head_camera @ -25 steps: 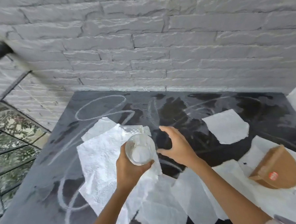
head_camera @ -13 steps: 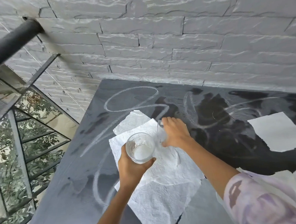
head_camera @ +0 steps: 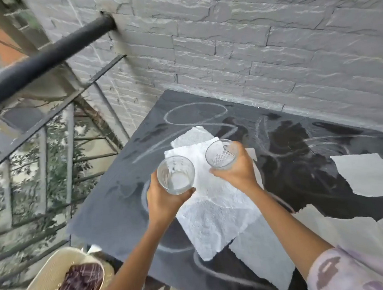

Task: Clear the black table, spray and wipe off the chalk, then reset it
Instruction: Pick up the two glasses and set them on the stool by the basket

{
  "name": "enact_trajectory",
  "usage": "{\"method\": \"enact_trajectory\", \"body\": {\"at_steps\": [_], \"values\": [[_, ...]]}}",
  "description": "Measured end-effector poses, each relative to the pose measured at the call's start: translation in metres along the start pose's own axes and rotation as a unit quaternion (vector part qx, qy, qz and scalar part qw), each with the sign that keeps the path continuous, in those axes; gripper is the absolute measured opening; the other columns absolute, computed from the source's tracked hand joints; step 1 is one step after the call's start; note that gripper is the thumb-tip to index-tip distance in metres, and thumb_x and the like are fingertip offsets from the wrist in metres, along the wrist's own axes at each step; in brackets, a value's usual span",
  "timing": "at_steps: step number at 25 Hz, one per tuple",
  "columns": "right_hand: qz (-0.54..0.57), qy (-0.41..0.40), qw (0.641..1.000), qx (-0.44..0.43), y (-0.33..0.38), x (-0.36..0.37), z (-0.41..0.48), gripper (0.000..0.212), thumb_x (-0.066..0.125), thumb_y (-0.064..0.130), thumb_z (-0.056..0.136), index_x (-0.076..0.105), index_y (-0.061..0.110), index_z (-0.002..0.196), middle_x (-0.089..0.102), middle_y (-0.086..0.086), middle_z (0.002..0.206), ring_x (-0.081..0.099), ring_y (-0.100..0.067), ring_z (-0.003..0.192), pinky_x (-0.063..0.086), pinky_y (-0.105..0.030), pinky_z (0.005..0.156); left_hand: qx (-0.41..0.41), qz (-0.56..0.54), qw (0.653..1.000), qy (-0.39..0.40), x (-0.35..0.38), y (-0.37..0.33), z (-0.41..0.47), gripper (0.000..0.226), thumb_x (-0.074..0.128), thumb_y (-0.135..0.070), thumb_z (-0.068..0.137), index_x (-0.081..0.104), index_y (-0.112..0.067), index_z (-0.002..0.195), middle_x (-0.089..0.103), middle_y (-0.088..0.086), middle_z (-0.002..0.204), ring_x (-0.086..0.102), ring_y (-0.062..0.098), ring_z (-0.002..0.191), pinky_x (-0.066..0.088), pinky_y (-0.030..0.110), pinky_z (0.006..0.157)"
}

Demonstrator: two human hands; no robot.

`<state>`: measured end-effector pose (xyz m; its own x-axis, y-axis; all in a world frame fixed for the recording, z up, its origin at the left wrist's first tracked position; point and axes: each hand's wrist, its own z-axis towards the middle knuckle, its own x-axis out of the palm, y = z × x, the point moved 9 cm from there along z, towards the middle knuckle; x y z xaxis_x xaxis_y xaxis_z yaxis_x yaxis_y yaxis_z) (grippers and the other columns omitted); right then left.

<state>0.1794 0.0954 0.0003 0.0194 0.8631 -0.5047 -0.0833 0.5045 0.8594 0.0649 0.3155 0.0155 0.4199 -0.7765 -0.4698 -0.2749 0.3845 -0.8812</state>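
The black table stands against a grey brick wall, marked with white chalk loops and wet dark patches. My left hand grips a clear tumbler held above the table's left part. My right hand holds a second clear cut-glass tumbler just to the right of it, also lifted. Under both hands lie white paper towels, crumpled and overlapping.
More paper towel pieces lie at the right and along the near edge. A woven chair with a purple cushion stands at the lower left. A black railing with glass panels runs along the left.
My right hand reached to the second tumbler, closed on it and lifted it off the paper towel. The view has swung left; the brown box at the right is out of sight.
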Motion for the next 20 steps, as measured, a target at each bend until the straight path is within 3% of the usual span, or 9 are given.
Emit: {"method": "enact_trajectory", "body": {"at_steps": [3,6,10,14,18,20], "values": [[0.048,0.026,0.997,-0.048,0.028,0.011,-0.042,0.088,0.092,0.026,0.047,0.046,0.017,0.121,0.049,0.003,0.118,0.047,-0.009,0.107,0.036,-0.017,0.091,-0.015,-0.009,0.998,-0.068,-0.043,0.008,-0.045,0.085,0.091,-0.028,0.051,0.045,-0.016,0.122,0.053,-0.008,0.107,0.050,0.011,0.099,0.040,0.025,0.082],[0.091,0.061,0.988,-0.109,0.063,0.028,-0.098,0.084,0.093,0.024,0.046,0.045,0.023,0.115,0.050,-0.003,0.114,0.050,-0.015,0.106,0.037,-0.014,0.090,-0.033,-0.014,0.990,-0.136,-0.088,0.022,-0.102,0.084,0.090,-0.028,0.052,0.044,-0.016,0.122,0.052,-0.009,0.105,0.048,0.010,0.097,0.038,0.024,0.080],[0.143,0.143,0.970,-0.136,0.105,0.068,-0.183,0.081,0.092,0.028,0.048,0.047,0.018,0.115,0.054,0.001,0.114,0.052,-0.009,0.105,0.041,-0.016,0.089,-0.053,-0.016,0.972,-0.226,-0.150,0.061,-0.179,0.091,0.091,-0.034,0.049,0.041,-0.021,0.124,0.058,-0.004,0.112,0.055,0.015,0.104,0.041,0.025,0.084],[0.142,0.248,0.944,-0.167,0.125,0.130,-0.273,0.078,0.091,0.034,0.050,0.051,0.016,0.115,0.056,0.003,0.114,0.052,-0.008,0.106,0.041,-0.015,0.089,-0.124,-0.031,0.937,-0.324,-0.213,0.120,-0.259,0.100,0.092,-0.033,0.047,0.037,-0.020,0.131,0.057,0.002,0.122,0.054,0.021,0.113,0.038,0.025,0.091],[0.116,0.326,0.932,-0.111,0.098,0.200,-0.343,0.083,0.091,0.028,0.050,0.045,0.018,0.118,0.055,0.002,0.118,0.051,-0.011,0.109,0.038,-0.018,0.091,-0.172,-0.021,0.921,-0.348,-0.246,0.192,-0.321,0.090,0.092,-0.027,0.049,0.042,-0.023,0.124,0.059,-0.007,0.110,0.058,0.015,0.105,0.042,0.021,0.083],[0.094,0.353,0.927,-0.085,0.068,0.246,-0.376,0.084,0.092,0.021,0.048,0.044,0.014,0.118,0.054,-0.001,0.118,0.052,-0.013,0.109,0.038,-0.015,0.091,-0.216,-0.012,0.912,-0.348,-0.254,0.251,-0.342,0.088,0.092,-0.026,0.047,0.044,-0.021,0.121,0.057,-0.005,0.112,0.057,0.015,0.105,0.039,0.009,0.082]]}}
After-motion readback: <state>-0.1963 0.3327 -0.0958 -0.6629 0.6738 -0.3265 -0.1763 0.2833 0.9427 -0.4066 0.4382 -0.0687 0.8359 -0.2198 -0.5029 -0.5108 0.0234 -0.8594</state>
